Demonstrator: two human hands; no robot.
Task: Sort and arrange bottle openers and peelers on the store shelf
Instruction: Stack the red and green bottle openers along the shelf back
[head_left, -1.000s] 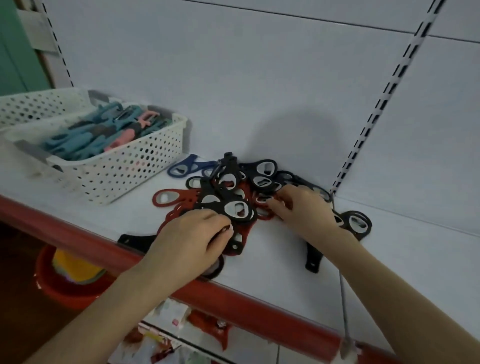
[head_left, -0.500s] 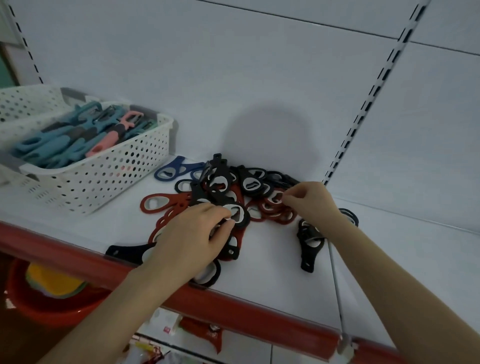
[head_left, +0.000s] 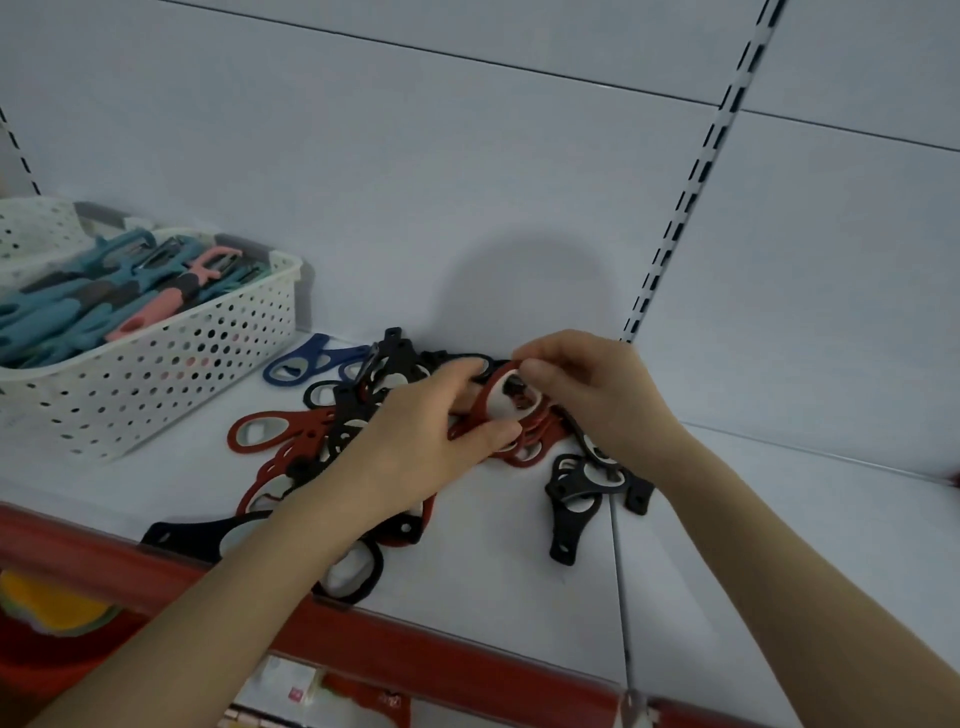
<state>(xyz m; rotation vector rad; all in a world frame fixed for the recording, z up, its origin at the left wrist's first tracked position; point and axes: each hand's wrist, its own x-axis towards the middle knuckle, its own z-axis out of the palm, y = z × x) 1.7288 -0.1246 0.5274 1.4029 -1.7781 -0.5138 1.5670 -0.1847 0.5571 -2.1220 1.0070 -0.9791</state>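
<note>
While my right hand (head_left: 597, 400) pinches the top rim of a red bottle opener (head_left: 492, 387) between thumb and fingertips, my left hand (head_left: 415, 447) curls round the lower part of the same opener. Both hands sit over the pile of openers (head_left: 332, 431), which spreads toward 7 o'clock from the left hand. Peelers (head_left: 78, 312) lie in the white basket (head_left: 156, 374) at 9 o'clock. A red shelf edge (head_left: 441, 654) runs at 6 o'clock; bare shelf (head_left: 779, 519) lies at 3 o'clock of my right hand.
</note>
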